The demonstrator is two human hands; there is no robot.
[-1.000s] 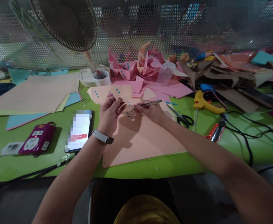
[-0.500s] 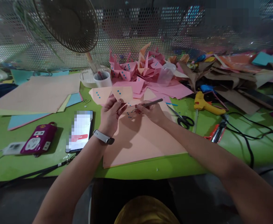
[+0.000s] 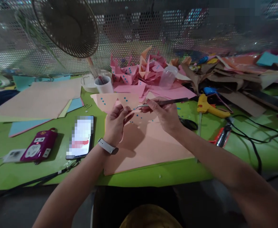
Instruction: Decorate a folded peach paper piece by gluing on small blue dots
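Observation:
My left hand (image 3: 116,122), a pale watch on its wrist, pinches a folded peach paper piece (image 3: 114,98) dotted in blue. Closed around a slim, tweezers-like tool (image 3: 173,101) with a dark handle and thin silver tip, my right hand (image 3: 164,115) is just to the right. The tool's tip points left, close to my left fingertips and the lower part of the folded paper; whether it touches is too small to tell. Below both hands lies a large peach sheet (image 3: 148,145) with several tiny blue dots (image 3: 137,115) near its upper part.
A phone (image 3: 80,136) and a purple power strip (image 3: 39,145) lie at left. Scissors (image 3: 188,123), a yellow glue gun (image 3: 207,106) and a red cutter (image 3: 221,136) are at right. Folded pink papers (image 3: 127,74), a white cup (image 3: 104,85) and a fan (image 3: 66,27) stand behind.
My right hand has shifted right, and more of the tool's silver tip shows. My left hand, still holding the folded paper, has moved slightly right and down in the view.

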